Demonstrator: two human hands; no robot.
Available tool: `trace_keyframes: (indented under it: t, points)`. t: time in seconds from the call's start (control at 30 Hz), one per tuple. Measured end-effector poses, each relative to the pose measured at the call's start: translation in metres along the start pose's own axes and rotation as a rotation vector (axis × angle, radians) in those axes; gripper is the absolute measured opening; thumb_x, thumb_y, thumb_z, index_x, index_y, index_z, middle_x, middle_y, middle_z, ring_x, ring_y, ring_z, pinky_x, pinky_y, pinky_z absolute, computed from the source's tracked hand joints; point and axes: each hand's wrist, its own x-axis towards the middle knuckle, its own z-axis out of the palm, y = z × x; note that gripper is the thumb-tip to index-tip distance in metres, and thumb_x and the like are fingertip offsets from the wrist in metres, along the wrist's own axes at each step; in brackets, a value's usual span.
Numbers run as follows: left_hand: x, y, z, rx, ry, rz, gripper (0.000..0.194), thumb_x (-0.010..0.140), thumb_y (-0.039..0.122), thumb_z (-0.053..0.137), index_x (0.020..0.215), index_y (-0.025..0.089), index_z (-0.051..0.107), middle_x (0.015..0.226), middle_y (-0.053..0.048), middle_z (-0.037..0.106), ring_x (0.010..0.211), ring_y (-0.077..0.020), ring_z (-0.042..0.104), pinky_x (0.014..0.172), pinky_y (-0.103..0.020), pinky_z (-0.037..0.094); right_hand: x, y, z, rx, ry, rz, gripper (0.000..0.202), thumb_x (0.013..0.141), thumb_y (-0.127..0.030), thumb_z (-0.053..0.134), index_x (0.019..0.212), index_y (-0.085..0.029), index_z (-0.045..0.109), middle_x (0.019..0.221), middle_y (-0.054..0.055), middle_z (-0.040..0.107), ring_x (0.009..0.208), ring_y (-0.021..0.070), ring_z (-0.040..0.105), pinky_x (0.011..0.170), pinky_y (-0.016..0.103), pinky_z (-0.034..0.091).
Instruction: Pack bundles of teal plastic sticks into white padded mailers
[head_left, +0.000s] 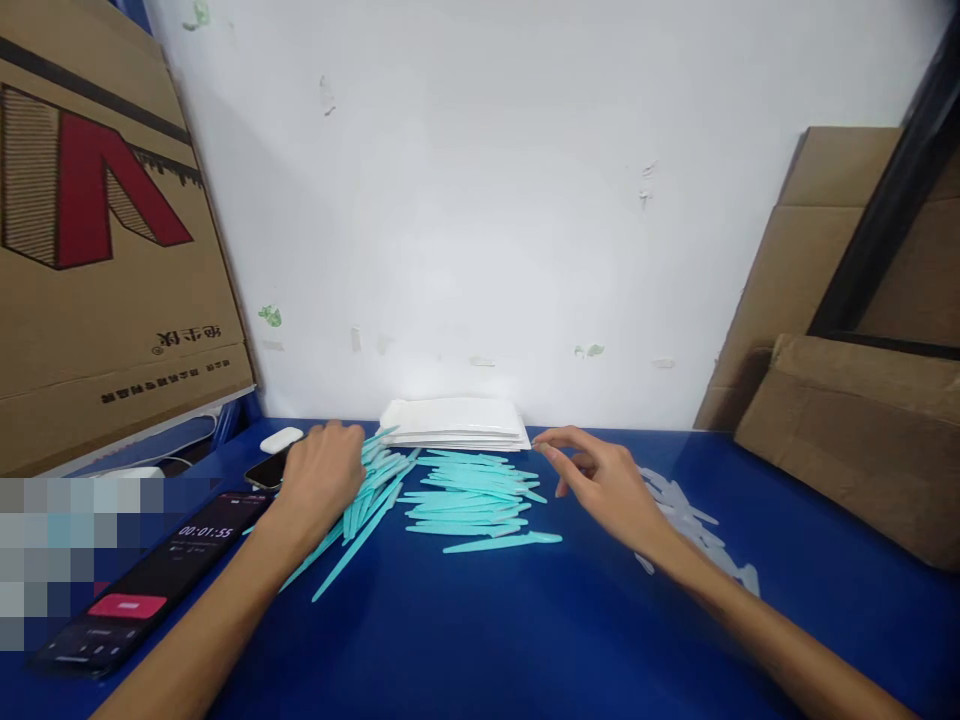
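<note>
Near tabletop [465, 640] gives passage; white wall [480, 200] blocks beyond.

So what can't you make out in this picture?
All in the head view:
- Left hand: its own back hides the fingertips and any grip on the teal sticks.
- Right hand: fingertips too small to tell whether they touch the white stack.
- Smaller phone: partly covered by the left hand.
- Translucent pieces: partly behind the right forearm.
- Lower left corner: pixelated.
</note>
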Motion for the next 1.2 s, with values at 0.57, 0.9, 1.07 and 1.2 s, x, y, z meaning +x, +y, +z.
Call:
trace_keyframes:
  t: [0.57,0.9,1.07,1.2]
  points:
    - [0.004,0.009,0.005,-0.025,0.023,0.213,0.036,0.098,0.017,0.031,0.093,0.013,0.066,0.093,-0.015,0.067,0.087,-0.0314,0.066,0.067,-0.037,0.046,0.009,0.014,-0.015,-0.489,-0.044,-0.132,0.028,0.102,-0.037,0.043,0.119,-0.029,0.064,0.094,0.000,0.077,0.065,0.0179,0.068,0.062,0.030,0.046]
    - [-0.039,0.064,0.016,-0.441,0.041,0.851,0.022,0.100,0.040,0.050,0.111,0.025,0.061,0.108,-0.003,0.063,0.090,-0.0201,0.061,0.067,-0.030,0.039,0.017,0.045,-0.055,-0.968,-0.309,0.321,0.021,0.092,-0.026,0.062,0.107,-0.015,0.072,0.108,0.017,0.074,0.098,0.0332,0.069,0.068,0.035,0.048]
    - [-0.047,0.073,0.018,-0.449,-0.010,0.891,0.020,0.097,0.040,0.056,0.110,0.025,0.061,0.107,-0.002,0.063,0.085,-0.0187,0.062,0.065,-0.030,0.037,0.015,0.046,-0.064,-0.949,-0.390,0.405,0.016,0.088,-0.032,0.068,0.083,-0.018,0.073,0.089,0.011,0.075,0.081,0.0290,0.071,0.060,0.034,0.046]
    - [-0.048,0.076,0.020,-0.454,-0.032,0.902,0.014,0.098,0.033,0.055,0.109,0.025,0.061,0.106,-0.001,0.063,0.087,-0.0179,0.063,0.066,-0.030,0.037,0.013,0.039,-0.060,-0.949,-0.467,0.462,0.012,0.083,-0.029,0.072,0.078,-0.018,0.072,0.088,0.012,0.074,0.081,0.0296,0.070,0.059,0.033,0.044]
